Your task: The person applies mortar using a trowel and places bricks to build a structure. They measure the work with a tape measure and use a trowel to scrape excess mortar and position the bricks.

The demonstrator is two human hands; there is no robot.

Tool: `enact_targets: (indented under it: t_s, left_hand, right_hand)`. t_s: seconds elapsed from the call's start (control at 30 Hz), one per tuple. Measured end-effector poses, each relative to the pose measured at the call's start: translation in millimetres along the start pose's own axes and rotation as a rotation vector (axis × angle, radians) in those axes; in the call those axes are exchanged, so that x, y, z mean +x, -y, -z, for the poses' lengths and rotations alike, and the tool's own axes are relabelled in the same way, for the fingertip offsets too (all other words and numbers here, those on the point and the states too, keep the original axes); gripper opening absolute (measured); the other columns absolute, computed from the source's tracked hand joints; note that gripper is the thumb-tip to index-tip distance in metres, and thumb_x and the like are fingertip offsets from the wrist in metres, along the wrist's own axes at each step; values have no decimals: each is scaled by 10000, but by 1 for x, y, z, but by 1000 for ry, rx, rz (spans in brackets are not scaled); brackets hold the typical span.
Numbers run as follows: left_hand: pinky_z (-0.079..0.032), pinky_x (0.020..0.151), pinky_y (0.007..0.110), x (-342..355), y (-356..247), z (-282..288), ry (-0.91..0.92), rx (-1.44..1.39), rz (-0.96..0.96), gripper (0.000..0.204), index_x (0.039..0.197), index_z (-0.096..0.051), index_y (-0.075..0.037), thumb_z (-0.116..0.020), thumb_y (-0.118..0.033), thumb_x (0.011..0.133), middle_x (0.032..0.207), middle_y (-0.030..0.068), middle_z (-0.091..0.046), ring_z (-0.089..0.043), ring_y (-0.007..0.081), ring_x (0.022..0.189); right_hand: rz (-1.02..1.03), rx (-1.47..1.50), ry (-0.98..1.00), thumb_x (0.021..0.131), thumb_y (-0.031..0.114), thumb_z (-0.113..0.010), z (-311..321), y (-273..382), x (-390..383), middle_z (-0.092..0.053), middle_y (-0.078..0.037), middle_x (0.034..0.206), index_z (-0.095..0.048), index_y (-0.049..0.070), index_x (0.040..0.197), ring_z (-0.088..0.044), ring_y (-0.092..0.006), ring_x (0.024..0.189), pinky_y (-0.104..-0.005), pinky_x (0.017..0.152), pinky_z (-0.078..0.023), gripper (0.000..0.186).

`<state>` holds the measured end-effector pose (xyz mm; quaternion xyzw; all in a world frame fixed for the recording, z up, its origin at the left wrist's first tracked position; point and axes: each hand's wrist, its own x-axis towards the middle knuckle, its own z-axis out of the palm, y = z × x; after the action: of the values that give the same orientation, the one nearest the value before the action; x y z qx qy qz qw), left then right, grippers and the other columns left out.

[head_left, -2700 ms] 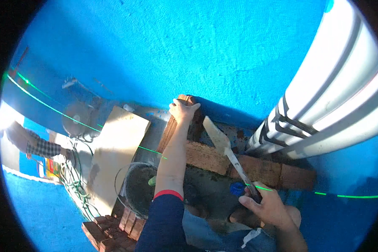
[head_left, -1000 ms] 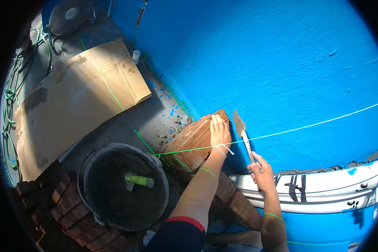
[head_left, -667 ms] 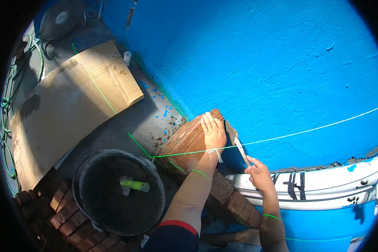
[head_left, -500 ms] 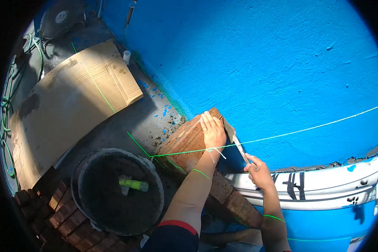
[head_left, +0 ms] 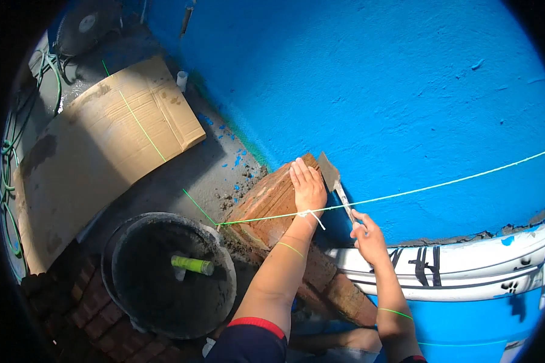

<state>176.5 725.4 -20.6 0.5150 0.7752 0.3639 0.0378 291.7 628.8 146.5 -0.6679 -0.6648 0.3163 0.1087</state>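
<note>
My left hand (head_left: pixel 309 187) lies with fingers stretched over the top of a red brick block (head_left: pixel 261 204) against the blue wall (head_left: pixel 418 121). My right hand (head_left: pixel 369 236) grips the handle of a trowel (head_left: pixel 346 199), whose blade is beside the block's upper right edge, just right of my left fingers. A pale green string (head_left: pixel 442 186) runs across the view over the block and near my left wrist, with a white tie there. More bricks (head_left: pixel 351 299) run toward the lower right under my forearm.
A dark bucket (head_left: pixel 151 290) holds a tool with a green handle (head_left: pixel 191 264). Stacked bricks (head_left: pixel 91 311) lie left of it. Cardboard (head_left: pixel 91 157), coiled green hose (head_left: pixel 9 187) and a fan-like item (head_left: pixel 85 27) are at left. Taped white pipes (head_left: pixel 472 272) run along the right wall base.
The view has turned since the oldest frame. The trowel came leftward to the block's edge, and has since risen slightly with my right hand. My left hand stays on the brick.
</note>
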Motion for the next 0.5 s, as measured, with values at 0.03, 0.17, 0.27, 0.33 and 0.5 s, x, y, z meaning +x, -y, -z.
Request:
enact_targets:
  t_s: [0.03, 0.17, 0.27, 0.33, 0.5]
  left_hand:
    - [-179, 1161, 568, -1, 0, 0, -88, 36, 4, 418, 1217, -536, 99, -425, -189, 934, 1437, 373, -348, -315, 509, 1364]
    - [-179, 1166, 555, -1, 1, -1, -88, 63, -13, 416, 1219, -538, 98, -417, -186, 939, 1441, 371, -344, -310, 503, 1370]
    - [-176, 1166, 557, 0, 3, -3, -73, 49, -36, 425, 1229, -534, 101, -415, -187, 940, 1447, 372, -338, -296, 504, 1379]
    - [-169, 1168, 559, 0, 2, -4, -36, 69, -34, 441, 1253, -526, 104, -413, -182, 938, 1454, 369, -331, -301, 508, 1378]
    - [-164, 1168, 560, 0, 0, -5, -55, 50, -24, 436, 1234, -530, 117, -414, -180, 937, 1453, 375, -328, -303, 517, 1372]
  right_hand:
    - [-11, -15, 11, 968, 119, -497, 1, -2, 0, -574, -37, 774, -505, 140, 1372, -421, -57, 522, -214, 460, -356, 404]
    - [26, 162, -2, 962, 109, -503, 4, -8, -4, -561, -36, 763, -484, 124, 1385, -403, -50, 478, -209, 406, -301, 424]
    - [-73, 180, 62, 966, 117, -508, 3, -9, -4, -554, -41, 759, -481, 95, 1378, -385, -49, 442, -198, 379, -275, 414]
    - [-58, 227, -25, 971, 98, -460, 3, -9, -2, -551, -33, 727, -506, 116, 1363, -393, -52, 440, -212, 388, -304, 396]
    - [-27, 226, 137, 990, 207, -513, 4, -11, 6, -523, -42, 737, -479, 113, 1370, -372, -51, 435, -219, 366, -283, 392]
